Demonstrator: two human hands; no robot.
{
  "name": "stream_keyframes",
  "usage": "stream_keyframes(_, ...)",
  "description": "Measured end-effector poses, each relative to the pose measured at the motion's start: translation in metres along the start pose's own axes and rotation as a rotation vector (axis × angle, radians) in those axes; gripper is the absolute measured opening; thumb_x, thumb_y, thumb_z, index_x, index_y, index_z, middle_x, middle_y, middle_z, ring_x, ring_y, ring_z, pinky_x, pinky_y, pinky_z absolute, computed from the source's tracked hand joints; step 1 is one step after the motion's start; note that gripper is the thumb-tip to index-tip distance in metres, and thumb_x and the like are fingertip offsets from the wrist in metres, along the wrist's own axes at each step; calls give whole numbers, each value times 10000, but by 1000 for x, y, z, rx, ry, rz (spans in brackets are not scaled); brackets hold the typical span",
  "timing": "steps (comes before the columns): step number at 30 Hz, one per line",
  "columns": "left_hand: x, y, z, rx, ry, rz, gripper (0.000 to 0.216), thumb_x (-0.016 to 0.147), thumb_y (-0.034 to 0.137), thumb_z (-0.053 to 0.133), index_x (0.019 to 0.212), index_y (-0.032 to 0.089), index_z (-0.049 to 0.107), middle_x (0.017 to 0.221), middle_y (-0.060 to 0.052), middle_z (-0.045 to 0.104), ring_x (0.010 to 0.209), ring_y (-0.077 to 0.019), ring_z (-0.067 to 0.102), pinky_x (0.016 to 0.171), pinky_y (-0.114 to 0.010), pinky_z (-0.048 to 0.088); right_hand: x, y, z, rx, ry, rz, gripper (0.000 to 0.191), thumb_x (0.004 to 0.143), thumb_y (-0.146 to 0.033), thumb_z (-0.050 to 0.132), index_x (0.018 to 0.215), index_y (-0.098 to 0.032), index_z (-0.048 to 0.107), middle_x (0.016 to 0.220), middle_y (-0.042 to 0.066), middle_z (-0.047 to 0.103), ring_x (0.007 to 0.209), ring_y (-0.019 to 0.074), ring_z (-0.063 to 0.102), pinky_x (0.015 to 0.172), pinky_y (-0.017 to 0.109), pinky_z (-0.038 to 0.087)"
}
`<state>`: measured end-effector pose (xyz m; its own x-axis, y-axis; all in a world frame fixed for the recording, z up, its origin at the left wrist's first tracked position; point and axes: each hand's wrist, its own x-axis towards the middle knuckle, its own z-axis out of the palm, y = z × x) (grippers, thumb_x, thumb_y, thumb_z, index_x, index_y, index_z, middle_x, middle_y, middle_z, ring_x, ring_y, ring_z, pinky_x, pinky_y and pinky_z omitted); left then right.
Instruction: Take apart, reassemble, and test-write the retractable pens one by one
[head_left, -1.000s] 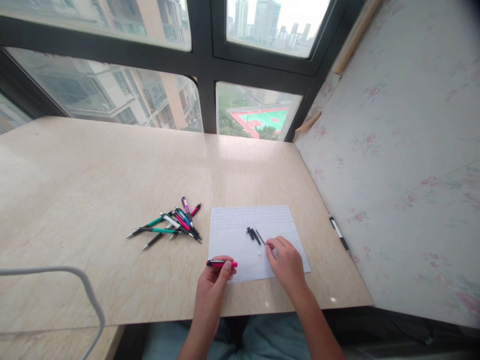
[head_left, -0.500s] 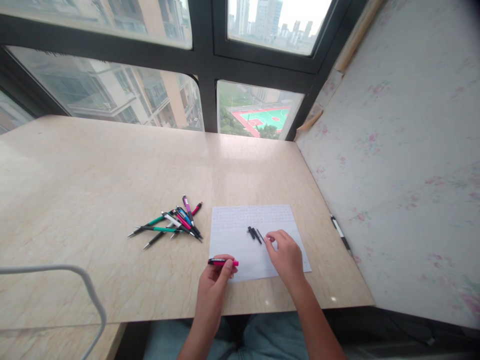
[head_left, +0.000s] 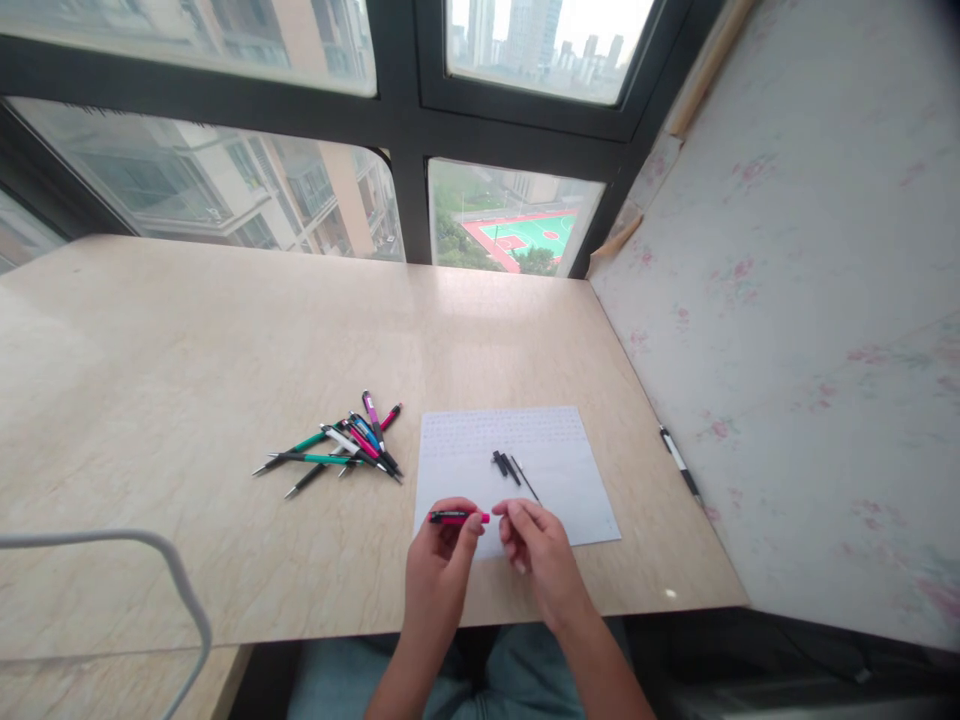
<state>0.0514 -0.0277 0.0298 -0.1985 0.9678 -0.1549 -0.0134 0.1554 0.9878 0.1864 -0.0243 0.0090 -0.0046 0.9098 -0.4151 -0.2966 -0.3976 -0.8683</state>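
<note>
My left hand [head_left: 439, 570] is closed around a pink and black pen barrel [head_left: 452, 517], held nearly level over the lower left of the paper. The barrel's pink end points right. Close to that end are the fingertips of my right hand [head_left: 544, 555], thumb and index drawn together; whether something small is between them I cannot make out. Just beyond, a thin pen refill [head_left: 527, 482] lies slanted on the white sheet of paper [head_left: 581, 505]. Beside it are a few small black pen parts [head_left: 506, 466]. Rows of writing cover the sheet's upper part.
A loose pile of several pens [head_left: 352, 445] lies left of the paper. One white and black pen [head_left: 680, 464] rests along the wall on the right. A grey cable [head_left: 176, 570] curves across the front left of the marble top [head_left: 225, 350], below the window.
My right hand has left the refill on the paper and moved down and left to the pen barrel. My left hand has shifted slightly right with the barrel.
</note>
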Motion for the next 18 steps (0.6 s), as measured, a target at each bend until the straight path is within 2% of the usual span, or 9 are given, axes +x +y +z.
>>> stream_keyframes(1, 0, 5, 2, 86, -37, 77, 170, 774, 380, 677, 800, 212, 669, 792, -53, 668, 748, -212, 609, 716, -316, 472, -3, 4, 8, 130, -37, 70, 324, 822, -486, 629, 809, -164, 657, 642, -6, 561, 492, 90, 440, 417, 198, 272)
stream_keyframes(4, 1, 16, 5, 296, -136, 225, 108, 794, 335, 644, 741, 245, 671, 770, -46, 640, 723, -214, 580, 683, -309, 449, -7, 11, 22, 405, -29, 172, 246, 767, -401, 703, 740, -168, 632, 638, -19, 559, 508, 83, 443, 439, 188, 317)
stream_keyframes(9, 2, 18, 2, 416, -174, 282, 67, 818, 278, 622, 791, 245, 673, 799, -42, 640, 711, -199, 590, 661, -293, 448, -7, 12, 22, 533, -49, 198, 194, 726, -334, 747, 770, -161, 672, 697, -11, 600, 548, 79, 475, 468, 180, 350)
stream_keyframes(13, 3, 10, -1, 343, -183, 235, 74, 821, 290, 626, 831, 228, 665, 810, -41, 659, 693, -187, 593, 641, -287, 456, -11, 8, 15, 387, -102, 95, 225, 767, -370, 733, 818, -156, 687, 681, -7, 601, 547, 76, 478, 483, 182, 350)
stream_keyframes(16, 5, 3, -4, 275, -194, 128, 150, 812, 331, 639, 902, 212, 654, 756, -34, 670, 657, -188, 601, 620, -290, 466, -14, 3, 3, 140, -168, 13, 256, 817, -405, 684, 866, -154, 688, 683, 2, 613, 554, 91, 504, 490, 198, 360)
stream_keyframes(18, 6, -1, -6, 274, -208, 86, 201, 804, 358, 649, 937, 208, 654, 722, -25, 665, 633, -188, 597, 599, -287, 460, -13, 0, -8, -59, -143, -60, 264, 831, -418, 662, 861, -157, 685, 669, 5, 619, 576, 116, 537, 517, 221, 390)
